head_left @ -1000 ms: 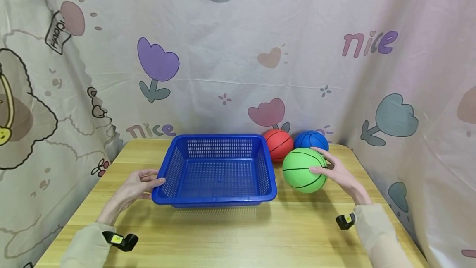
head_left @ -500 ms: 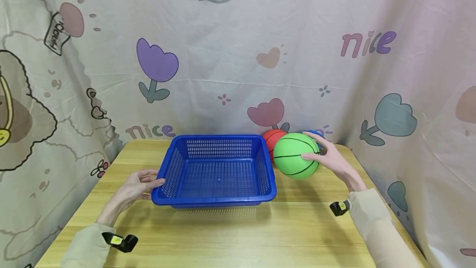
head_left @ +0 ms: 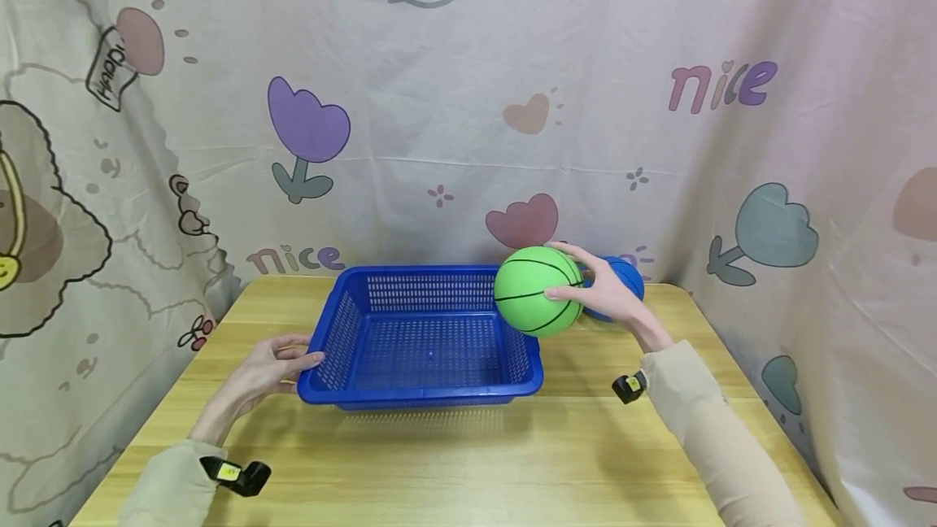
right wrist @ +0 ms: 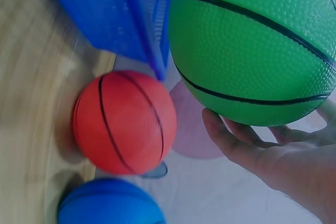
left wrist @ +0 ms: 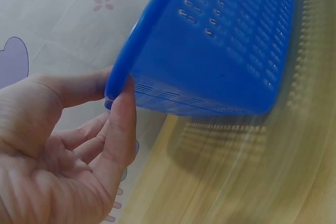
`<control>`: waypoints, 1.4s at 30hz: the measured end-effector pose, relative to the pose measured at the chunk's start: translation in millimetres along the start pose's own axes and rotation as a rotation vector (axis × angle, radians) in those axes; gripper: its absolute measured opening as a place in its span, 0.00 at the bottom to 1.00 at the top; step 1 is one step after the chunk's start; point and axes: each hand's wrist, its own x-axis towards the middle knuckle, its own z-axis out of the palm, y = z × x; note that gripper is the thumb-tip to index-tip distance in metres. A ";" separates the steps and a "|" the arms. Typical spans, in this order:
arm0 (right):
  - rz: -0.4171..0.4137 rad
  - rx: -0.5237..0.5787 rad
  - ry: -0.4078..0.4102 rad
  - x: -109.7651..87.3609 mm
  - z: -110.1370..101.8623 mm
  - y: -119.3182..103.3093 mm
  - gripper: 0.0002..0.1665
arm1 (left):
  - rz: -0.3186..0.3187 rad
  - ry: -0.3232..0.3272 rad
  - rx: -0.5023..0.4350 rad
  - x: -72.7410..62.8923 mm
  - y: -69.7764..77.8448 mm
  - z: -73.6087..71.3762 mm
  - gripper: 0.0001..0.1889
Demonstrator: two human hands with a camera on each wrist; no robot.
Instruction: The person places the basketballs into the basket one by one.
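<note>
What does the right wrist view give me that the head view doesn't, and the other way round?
Only the right wrist view: the red ball, on the table near the blue basket; no part of it can be made out in the head view.
Only the head view: the left hand pinching the basket's rim, and the purple tulip on the curtain.
Both: the right hand holding the green ball, the blue ball, the basket and the table.

We see that the right hand (head_left: pixel 606 291) has carried the green ball (head_left: pixel 533 291) up and leftward, from beside the blue basket (head_left: pixel 424 393) to overlap its right rim in the head view. There the red ball (right wrist: pixel 126 123) (plainly visible a second ago) is now hidden, and the blue ball (head_left: pixel 628 273) shows more than it did half a second ago.
</note>
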 end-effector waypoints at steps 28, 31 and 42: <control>-0.052 0.076 -0.191 83.9 81.7 -38.9 0.46 | -0.015 -0.003 0.012 1.0 0.6 -1.2 0.39; -0.039 0.078 -0.226 93.7 90.6 -35.9 0.46 | -0.016 -0.002 0.013 1.1 0.9 -1.1 0.39; 0.051 0.184 -0.273 119.8 122.5 -26.2 0.47 | -0.021 0.002 0.028 1.8 0.7 -2.0 0.38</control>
